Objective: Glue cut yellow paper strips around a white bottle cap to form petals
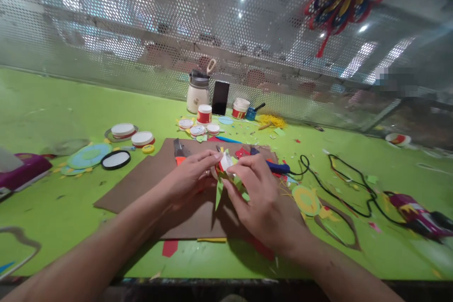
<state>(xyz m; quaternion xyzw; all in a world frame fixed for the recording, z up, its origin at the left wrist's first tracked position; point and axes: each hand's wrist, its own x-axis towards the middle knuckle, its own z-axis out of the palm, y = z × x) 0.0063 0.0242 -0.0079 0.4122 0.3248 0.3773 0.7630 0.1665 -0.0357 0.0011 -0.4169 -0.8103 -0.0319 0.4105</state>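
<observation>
Between my hands is a small white and red piece [225, 162], perhaps a paper cup, with pointed green paper strips [219, 195] around it. My left hand [193, 172] grips it from the left, its thumb and fingers closed on the rim; some fingers are hidden beneath. From the right, my right hand [256, 188] pinches the piece's edge by the green strips. Under both hands lies a brown cardboard sheet [141, 186]. An orange-handled cutter [179, 150] rests behind my left hand. A blue-handled tool with a black cord [279, 168] lies beyond my right hand.
At the back stand a white jug [198, 96], a phone [220, 97] and red-white paper cups [204, 115]. White lids [142, 138] and blue paper rings [88, 155] lie left. Cardboard scraps [339, 226] and a purple device [421, 214] lie right. A mesh screen [141, 23] borders the table.
</observation>
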